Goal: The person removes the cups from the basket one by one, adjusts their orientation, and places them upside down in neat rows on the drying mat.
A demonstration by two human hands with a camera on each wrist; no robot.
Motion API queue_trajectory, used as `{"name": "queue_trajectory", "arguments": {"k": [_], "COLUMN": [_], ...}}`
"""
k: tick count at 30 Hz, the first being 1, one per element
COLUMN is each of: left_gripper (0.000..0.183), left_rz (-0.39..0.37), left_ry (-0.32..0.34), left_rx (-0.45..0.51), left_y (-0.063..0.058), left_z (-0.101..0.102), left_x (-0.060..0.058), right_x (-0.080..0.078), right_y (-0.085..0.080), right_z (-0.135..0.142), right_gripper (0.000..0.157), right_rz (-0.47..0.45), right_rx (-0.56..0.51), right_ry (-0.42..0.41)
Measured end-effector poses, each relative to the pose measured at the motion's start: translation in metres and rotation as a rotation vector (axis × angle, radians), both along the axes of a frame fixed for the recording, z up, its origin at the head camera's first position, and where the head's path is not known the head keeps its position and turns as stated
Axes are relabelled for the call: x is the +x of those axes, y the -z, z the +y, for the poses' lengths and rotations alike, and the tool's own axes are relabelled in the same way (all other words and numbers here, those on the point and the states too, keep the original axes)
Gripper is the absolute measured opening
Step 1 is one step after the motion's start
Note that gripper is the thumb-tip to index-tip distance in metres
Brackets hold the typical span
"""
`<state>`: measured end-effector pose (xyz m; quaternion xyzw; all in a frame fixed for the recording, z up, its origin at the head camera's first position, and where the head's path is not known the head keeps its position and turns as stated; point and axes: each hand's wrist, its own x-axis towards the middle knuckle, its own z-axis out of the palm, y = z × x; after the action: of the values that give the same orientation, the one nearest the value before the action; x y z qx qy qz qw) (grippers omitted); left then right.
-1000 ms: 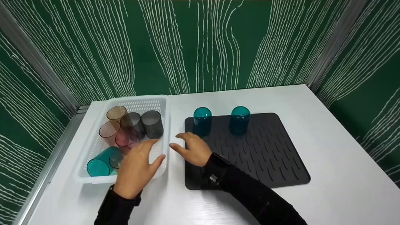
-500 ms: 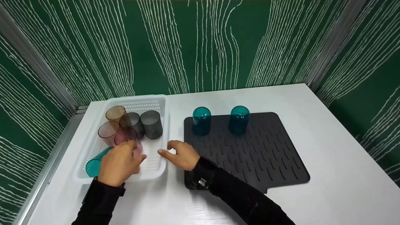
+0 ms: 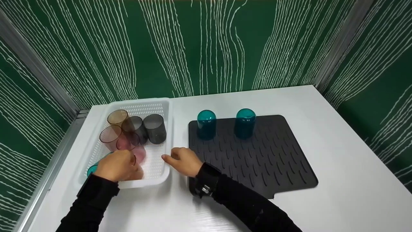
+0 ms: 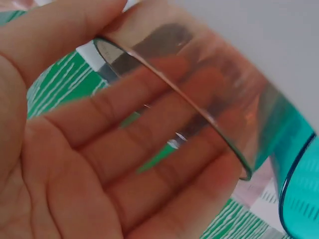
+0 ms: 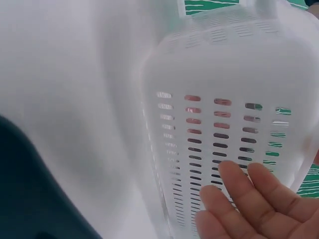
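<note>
My left hand (image 3: pixel 117 166) reaches into the front of the white perforated basket (image 3: pixel 170 129). It grips a clear brownish tumbler (image 4: pixel 224 64), thumb on one side and fingers on the other, as the left wrist view shows. A teal tumbler (image 3: pixel 92 169) lies beside it, mostly covered by the hand in the head view. Farther back in the basket are pink tumblers (image 3: pixel 111 134), an amber one (image 3: pixel 117 116) and two dark grey ones (image 3: pixel 155 129). Just outside the basket's right wall, my right hand (image 3: pixel 184 161) holds nothing, its fingers loosely bent.
A black ridged drying mat (image 3: pixel 267 158) lies on the white table (image 3: pixel 347 174), right of the basket. Two teal tumblers (image 3: pixel 207 124) stand upside down along its back edge. Green walls with white lines (image 3: pixel 225 42) enclose the table.
My left hand has moved left and lower into the basket, and its fingers have closed round the brownish tumbler. The right hand has drifted slightly left and down, close to the basket's wall.
</note>
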<state>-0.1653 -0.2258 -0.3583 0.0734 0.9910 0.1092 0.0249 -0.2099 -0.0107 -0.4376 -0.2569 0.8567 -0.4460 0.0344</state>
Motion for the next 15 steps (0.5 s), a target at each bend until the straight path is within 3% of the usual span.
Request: {"name": "queue_trajectory", "arguments": {"k": [6,15], "left_gripper": [0.024,0.014], "left_rz": [-0.092,-0.031], "left_ry": [0.116,0.146], "left_rx": [0.021,0.017], "left_y": [-0.004,-0.013], "left_z": [-0.004,0.0], "left_x": [-0.005,0.0], "right_x": [0.001,0.002], "right_y": [0.001,0.001], "right_z": [-0.001,-0.001], "right_gripper": [0.045,0.046], "right_rz": [0.0,-0.012], "right_rx": [-0.005,-0.005], "right_ry": [0.007,0.001]}}
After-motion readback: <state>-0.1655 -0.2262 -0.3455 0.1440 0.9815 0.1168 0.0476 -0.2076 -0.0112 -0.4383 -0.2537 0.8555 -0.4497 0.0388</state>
